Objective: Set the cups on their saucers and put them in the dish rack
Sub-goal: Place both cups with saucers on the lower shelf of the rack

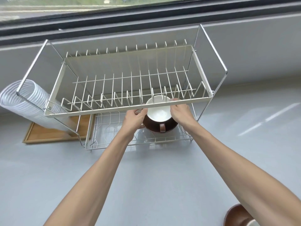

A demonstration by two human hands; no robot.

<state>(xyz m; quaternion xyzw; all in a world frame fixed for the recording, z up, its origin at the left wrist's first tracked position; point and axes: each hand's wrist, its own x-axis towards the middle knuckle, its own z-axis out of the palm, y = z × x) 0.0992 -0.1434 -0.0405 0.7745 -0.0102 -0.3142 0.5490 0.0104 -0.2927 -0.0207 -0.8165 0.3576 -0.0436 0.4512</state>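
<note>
Here, both hands (135,118) (180,111) around cup (158,110) on saucer (160,126) inside dish rack (120,111).

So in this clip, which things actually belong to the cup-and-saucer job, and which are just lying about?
Part of the job:
- cup, white inside, held by the left hand and right hand
- saucer under it, brown
- dish rack, two tiers
- second saucer at bottom right, with a bit of another cup

Just lying about:
- wooden tray
- ribbed white hose

bright daylight from window (81,7) | countertop (260,121) glare | edges bowed
</note>
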